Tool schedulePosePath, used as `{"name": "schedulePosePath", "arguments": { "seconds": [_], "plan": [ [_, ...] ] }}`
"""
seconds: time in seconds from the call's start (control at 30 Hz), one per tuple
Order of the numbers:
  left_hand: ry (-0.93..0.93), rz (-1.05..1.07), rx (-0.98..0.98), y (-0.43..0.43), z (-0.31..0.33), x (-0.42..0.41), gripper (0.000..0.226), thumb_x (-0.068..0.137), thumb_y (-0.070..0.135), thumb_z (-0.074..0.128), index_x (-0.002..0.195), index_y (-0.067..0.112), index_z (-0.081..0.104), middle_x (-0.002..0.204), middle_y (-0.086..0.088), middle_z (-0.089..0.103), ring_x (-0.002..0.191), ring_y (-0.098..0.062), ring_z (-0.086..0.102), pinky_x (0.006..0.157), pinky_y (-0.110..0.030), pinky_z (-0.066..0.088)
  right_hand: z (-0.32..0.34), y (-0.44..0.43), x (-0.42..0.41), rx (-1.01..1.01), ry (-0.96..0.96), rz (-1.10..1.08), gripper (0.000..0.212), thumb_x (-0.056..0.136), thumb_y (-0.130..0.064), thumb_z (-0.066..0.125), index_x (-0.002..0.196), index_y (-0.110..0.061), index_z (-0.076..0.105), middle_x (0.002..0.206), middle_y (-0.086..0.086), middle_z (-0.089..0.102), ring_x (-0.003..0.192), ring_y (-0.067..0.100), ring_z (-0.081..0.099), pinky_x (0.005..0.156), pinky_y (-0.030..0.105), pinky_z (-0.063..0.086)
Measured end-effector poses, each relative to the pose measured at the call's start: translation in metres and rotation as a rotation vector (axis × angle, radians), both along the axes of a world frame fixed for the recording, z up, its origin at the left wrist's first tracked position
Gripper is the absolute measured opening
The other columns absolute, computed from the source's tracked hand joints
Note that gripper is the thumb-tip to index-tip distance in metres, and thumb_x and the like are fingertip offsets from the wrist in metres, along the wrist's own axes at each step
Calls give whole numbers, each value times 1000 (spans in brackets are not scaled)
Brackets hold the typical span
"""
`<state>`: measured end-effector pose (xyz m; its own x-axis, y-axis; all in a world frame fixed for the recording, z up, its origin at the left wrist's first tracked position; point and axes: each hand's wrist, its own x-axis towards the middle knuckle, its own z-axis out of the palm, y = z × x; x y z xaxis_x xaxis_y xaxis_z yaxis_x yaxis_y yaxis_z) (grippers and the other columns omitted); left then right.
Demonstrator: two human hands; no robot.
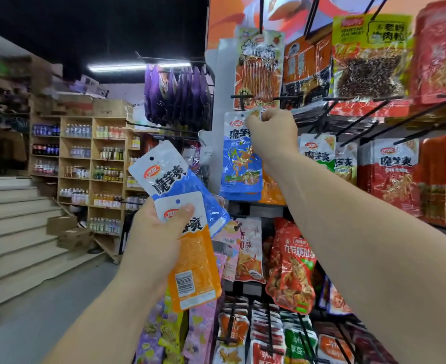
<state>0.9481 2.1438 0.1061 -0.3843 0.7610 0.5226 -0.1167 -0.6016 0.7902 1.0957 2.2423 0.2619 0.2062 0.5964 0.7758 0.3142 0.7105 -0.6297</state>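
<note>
We record a person standing at a snack display rack in a shop, both bare forearms raised.

The left hand (153, 232) is closed around two flat packets held fanned together. Its thumb presses on the white header of an orange-and-white plastic snack packet (193, 264), which points down and to the right with its barcode label showing. Behind it, tilted up and to the left, sits a blue-and-white plastic snack packet (174, 177) with a punched hole in its header. The two overlap and touch inside the grip.

The right hand (271, 132) is raised to the rack, fingers curled at the top edge of a hanging blue-and-white packet (239, 164). That packet hangs upright just below a black wire peg (242, 97). We cannot tell whether its hole sits on the peg, as the hand covers that corner. An orange hanging packet (270, 190) shows just behind it, lower right.

Around the work we note red noodle-print packets (292, 266) lower on the rack and a row of purple pouches (177, 95) hung to the upper left. Wooden shelving stocked with bottles (85, 158) stands well apart. Pale steps (14, 219) rise beside cardboard boxes (69, 232) at far left.
</note>
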Motion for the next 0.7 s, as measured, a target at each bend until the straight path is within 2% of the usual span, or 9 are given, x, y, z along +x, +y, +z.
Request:
{"name": "schedulePosePath", "arguments": {
  "seconds": [0.1,0.17,0.27,0.37,0.5,0.57,0.63,0.7],
  "plan": [
    [-20,-13,-2,1,-2,-3,16,102,11,63,112,22,68,97,2,81,84,-19,79,71,-39,62,-4,2,-6,14,-3,20,41,90,-15,60,65,-20,28,63,2,23,62,21,24,53,29,19],
    [-30,-13,-1,2,-2,-4,16,102,11,63,113,21,68,97,2,81,84,-20,79,70,-38,62,-6,3,-7,23,3,-3,41,89,-15,59,64,-21,27,62,1,23,61,21,22,47,27,15],
    [-28,-3,0,3,-2,-4,17,102,11,63,114,21,68,99,1,81,85,-20,79,71,-39,61,-6,5,-6,32,16,-25,42,90,-16,58,63,-22,26,62,0,23,55,18,18,40,27,12],
    [-17,-5,10,4,-3,-4,17,101,9,63,114,20,69,101,1,81,89,-22,79,77,-42,61,-6,9,-6,33,12,-20,47,94,-20,59,63,-22,24,57,-4,20,50,14,15,45,30,11],
    [-8,-3,15,4,-2,-4,18,101,10,63,115,20,68,101,1,81,89,-21,79,74,-40,60,-5,9,-4,64,14,3,50,93,-16,60,59,-22,23,52,-6,17,37,12,14,41,25,13],
    [-4,-3,16,3,-3,-4,18,101,10,63,115,20,68,101,1,81,88,-21,79,74,-40,61,-7,8,-3,72,-4,0,49,90,-15,59,59,-22,22,53,-7,15,43,12,12,44,24,12],
    [-1,-3,16,3,-3,-4,18,101,10,63,115,20,67,100,1,81,87,-21,79,71,-39,61,-9,9,-3,80,-12,11,48,88,-16,59,59,-23,21,52,-8,14,54,17,15,53,28,15],
    [2,-3,13,3,-4,-4,18,101,10,63,116,20,67,100,1,81,87,-21,79,70,-38,62,-11,10,-3,78,-11,23,48,88,-16,59,59,-23,21,53,-8,15,55,18,16,55,31,15]
  ]
}}
